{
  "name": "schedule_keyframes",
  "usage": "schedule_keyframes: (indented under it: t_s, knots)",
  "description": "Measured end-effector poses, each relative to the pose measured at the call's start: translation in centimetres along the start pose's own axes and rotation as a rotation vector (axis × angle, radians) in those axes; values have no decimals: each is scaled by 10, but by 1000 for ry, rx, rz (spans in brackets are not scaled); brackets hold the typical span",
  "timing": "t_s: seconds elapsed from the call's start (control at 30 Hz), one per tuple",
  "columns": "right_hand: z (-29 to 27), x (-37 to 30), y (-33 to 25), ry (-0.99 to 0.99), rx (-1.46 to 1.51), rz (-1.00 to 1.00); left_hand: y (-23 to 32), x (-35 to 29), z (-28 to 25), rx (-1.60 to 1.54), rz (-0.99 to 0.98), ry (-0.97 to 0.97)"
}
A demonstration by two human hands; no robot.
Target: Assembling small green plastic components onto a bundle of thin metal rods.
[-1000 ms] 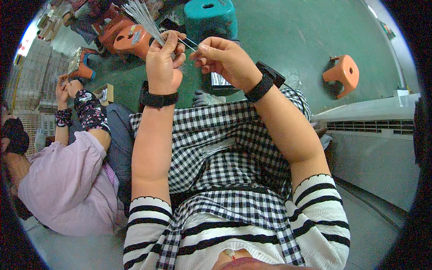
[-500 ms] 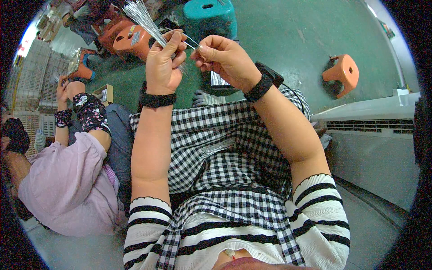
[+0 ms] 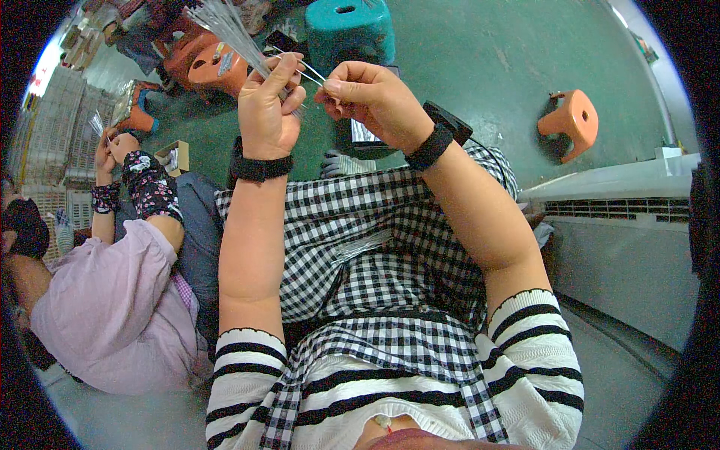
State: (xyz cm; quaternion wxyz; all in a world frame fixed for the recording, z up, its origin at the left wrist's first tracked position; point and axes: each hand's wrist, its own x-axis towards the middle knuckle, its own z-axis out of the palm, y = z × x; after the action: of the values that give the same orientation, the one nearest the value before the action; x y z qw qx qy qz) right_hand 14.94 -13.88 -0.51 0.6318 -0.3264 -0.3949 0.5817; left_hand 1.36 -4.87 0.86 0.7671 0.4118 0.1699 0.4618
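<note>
My left hand [image 3: 268, 112] is closed round a fanned bundle of thin silvery-white strands [image 3: 229, 31], whose long ends stick up to the far left. Their short ends show below its fingers. Close by on the right, my right hand [image 3: 379, 103] pinches the ends of a few thin white strands [image 3: 309, 73] that stretch across the gap from the left hand. Whether they are wire or plastic cannot be made out. More silvery strands [image 3: 364, 246] lie on the black-and-white checked apron [image 3: 390, 281] over my lap.
A teal stool [image 3: 349, 37] stands ahead, with orange stools [image 3: 217, 67] left of it and another orange stool [image 3: 576, 120] at right. A tray of silvery pieces [image 3: 365, 135] sits below my right hand. At left a co-worker [image 3: 120, 307] holds similar strands. A pale machine [image 3: 615, 225] borders the right.
My left hand and its bundle have shifted slightly left. The strands between my hands now show as separate lines over a wider gap. The co-worker's strands have come into clearer view.
</note>
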Motion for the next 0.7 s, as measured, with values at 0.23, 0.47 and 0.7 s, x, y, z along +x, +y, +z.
schedule_keyframes:
  t_s: [0.23, 0.47, 0.7]
  knots:
    - [3, 0, -1, 20, 90, -21, 0, -1, 1, -80, 32, 7]
    - [4, -3, -3, 56, 145, 63, 2, -1, 1, -44, 9, -46]
    - [8, -2, -4, 92, -177, 61, 3, 0, 0, 16, 1, -72]
